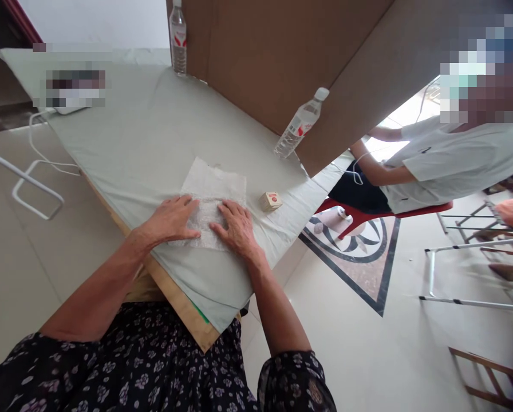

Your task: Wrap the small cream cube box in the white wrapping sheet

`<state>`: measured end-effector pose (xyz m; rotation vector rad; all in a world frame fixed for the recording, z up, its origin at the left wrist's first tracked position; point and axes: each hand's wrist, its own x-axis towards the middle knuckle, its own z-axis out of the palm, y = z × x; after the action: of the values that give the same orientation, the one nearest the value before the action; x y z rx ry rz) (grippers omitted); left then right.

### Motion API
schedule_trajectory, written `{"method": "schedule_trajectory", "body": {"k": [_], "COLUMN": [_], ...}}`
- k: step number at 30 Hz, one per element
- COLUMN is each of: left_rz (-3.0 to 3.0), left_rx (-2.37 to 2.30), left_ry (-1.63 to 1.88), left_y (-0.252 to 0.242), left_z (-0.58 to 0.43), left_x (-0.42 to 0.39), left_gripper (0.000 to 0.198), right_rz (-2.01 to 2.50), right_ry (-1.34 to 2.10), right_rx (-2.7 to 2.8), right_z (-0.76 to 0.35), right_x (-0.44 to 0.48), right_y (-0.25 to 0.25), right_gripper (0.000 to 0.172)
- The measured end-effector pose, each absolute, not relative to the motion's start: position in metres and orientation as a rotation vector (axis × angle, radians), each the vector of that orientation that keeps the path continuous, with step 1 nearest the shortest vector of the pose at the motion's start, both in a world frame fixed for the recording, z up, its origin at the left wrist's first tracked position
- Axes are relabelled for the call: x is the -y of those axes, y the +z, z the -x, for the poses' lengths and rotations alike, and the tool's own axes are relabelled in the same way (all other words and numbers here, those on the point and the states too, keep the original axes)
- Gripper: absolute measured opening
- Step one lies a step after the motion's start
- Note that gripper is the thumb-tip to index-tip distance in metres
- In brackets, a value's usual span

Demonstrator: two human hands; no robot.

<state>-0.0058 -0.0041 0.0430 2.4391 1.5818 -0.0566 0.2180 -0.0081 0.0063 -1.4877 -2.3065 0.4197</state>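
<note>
- Textured white sheet [213, 186]: near part covered by the left hand [170, 220] and right hand [237, 226], both lying flat on it; its near edge cannot be traced.
- Upright bottle [178, 43], table's far edge: cap cut by the picture's top edge.
- Object [74, 91], table's far left corner: pixelated, kind unreadable.
- Small box [271, 201], near the right edge: red mark too small to read.
- Leaning bottle [297, 126]: label print illegible.
</note>
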Motion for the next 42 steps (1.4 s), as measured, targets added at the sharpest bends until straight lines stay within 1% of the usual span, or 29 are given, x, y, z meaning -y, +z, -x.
{"method": "schedule_trajectory", "body": {"k": [3, 5, 7, 9, 10, 11, 13, 14, 15, 16, 18, 21, 26, 29, 32, 35, 42], "left_rz": [-2.439, -2.438, -2.447, -2.459, -2.462, -2.461, -2.45, -2.441, -2.429, -2.415, -2.387, -2.362, -2.348, -2.355, -2.359, -2.355, -2.361], "left_rx": [-1.605, -1.617, -1.629, -1.637, -1.638, -1.639, -1.642, -1.648, -1.654, -1.661, -1.673, -1.689, -1.707, -1.713, -1.705, -1.695, -1.638], "left_ry": [-0.01, 0.045, 0.091, 0.136, 0.157, 0.177, 0.203, 0.211, 0.217, 0.222, 0.233, 0.243, 0.193, 0.186, 0.187, 0.212, 0.291], "left_y": [0.037, 0.033, 0.029, 0.027, 0.026, 0.026, 0.026, 0.027, 0.027, 0.027, 0.027, 0.027, 0.03, 0.031, 0.03, 0.027, 0.028], "left_z": [0.014, 0.017, 0.019, 0.02, 0.02, 0.02, 0.02, 0.02, 0.02, 0.019, 0.019, 0.018, 0.018, 0.018, 0.018, 0.02, 0.026], "left_x": [0.006, 0.009, 0.013, 0.016, 0.017, 0.019, 0.021, 0.022, 0.023, 0.024, 0.026, 0.028, 0.028, 0.029, 0.029, 0.028, 0.038], "left_gripper": [0.078, 0.075, 0.07, 0.067, 0.066, 0.065, 0.064, 0.065, 0.065, 0.066, 0.069, 0.071, 0.077, 0.078, 0.079, 0.081, 0.081], "right_rz": [1.45, 1.411, 1.428, 1.497, 1.54, 1.591, 1.708, 1.769, 1.823, 1.862, 1.878, 1.746, 1.353, 1.224, 1.209, 1.24, 1.186], "right_ry": [0.457, 0.441, 0.314, 0.106, 0.007, -0.067, -0.119, -0.091, -0.034, 0.034, 0.165, 0.275, 0.447, 0.574, 0.66, 0.676, 0.758], "right_rx": [2.271, 2.183, 1.996, 1.738, 1.613, 1.515, 1.406, 1.386, 1.381, 1.386, 1.395, 1.413, 1.709, 1.892, 1.998, 2.04, 2.069], "right_z": [-0.226, -0.236, -0.25, -0.265, -0.274, -0.282, -0.298, -0.304, -0.31, -0.314, -0.319, -0.312, -0.263, -0.232, -0.215, -0.214, -0.221], "right_x": [0.007, 0.008, 0.007, 0.003, 0.0, -0.005, -0.017, -0.023, -0.028, -0.032, -0.036, -0.028, -0.007, -0.006, -0.011, -0.016, -0.018], "right_y": [-0.004, -0.009, -0.012, -0.012, -0.013, -0.014, -0.017, -0.019, -0.021, -0.023, -0.023, -0.014, 0.015, 0.017, 0.003, -0.009, -0.008], "right_gripper": [0.048, 0.038, 0.028, 0.027, 0.031, 0.04, 0.063, 0.07, 0.073, 0.071, 0.062, 0.054, 0.054, 0.054, 0.051, 0.052, 0.054]}}
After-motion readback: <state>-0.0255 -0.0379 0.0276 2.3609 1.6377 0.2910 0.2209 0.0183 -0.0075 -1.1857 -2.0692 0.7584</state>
